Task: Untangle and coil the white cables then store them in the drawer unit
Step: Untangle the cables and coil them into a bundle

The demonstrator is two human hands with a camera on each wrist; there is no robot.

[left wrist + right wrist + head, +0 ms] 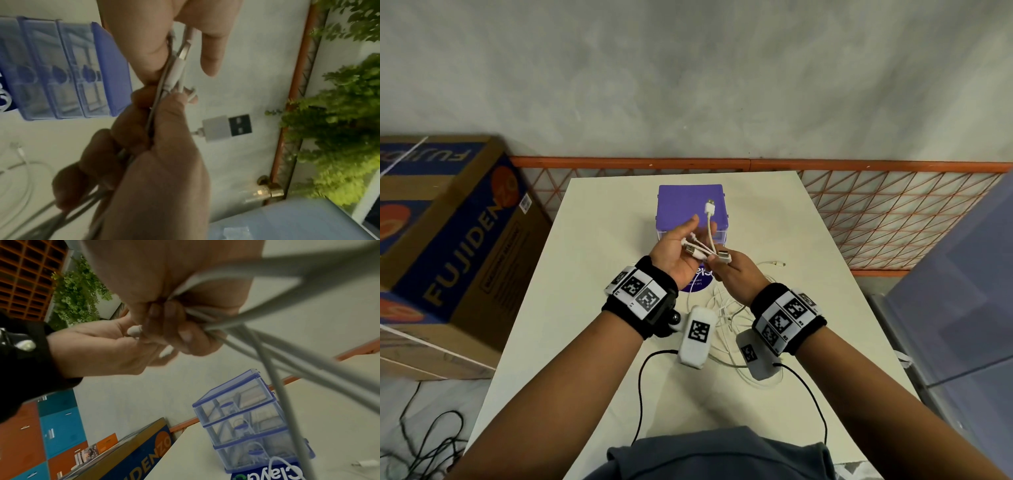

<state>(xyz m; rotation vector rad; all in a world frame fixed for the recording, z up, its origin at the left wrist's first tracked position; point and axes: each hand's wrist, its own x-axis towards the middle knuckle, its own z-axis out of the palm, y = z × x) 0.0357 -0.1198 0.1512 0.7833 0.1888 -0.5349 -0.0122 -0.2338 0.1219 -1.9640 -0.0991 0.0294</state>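
Observation:
Both hands are raised over the white table (599, 308), in front of the purple drawer unit (681, 202), which also shows as three shut clear drawers (61, 68) (242, 421). My right hand (736, 277) grips a bundle of white cables (702, 251) in its fist (179, 318). My left hand (678, 250) lies palm up against it and pinches the plug ends (185, 50) with thumb and fingers. One USB plug (710, 206) (226, 128) sticks up free above the hands. The rest of the white cables hang down to a loose tangle (726, 310) on the table.
A separate white cable end (774, 263) lies on the table to the right. A big cardboard box (458, 240) stands on the left, an orange mesh fence (893, 219) behind, and a grey-blue cabinet (962, 291) on the right. Black wires (640, 394) trail from the wrist cameras.

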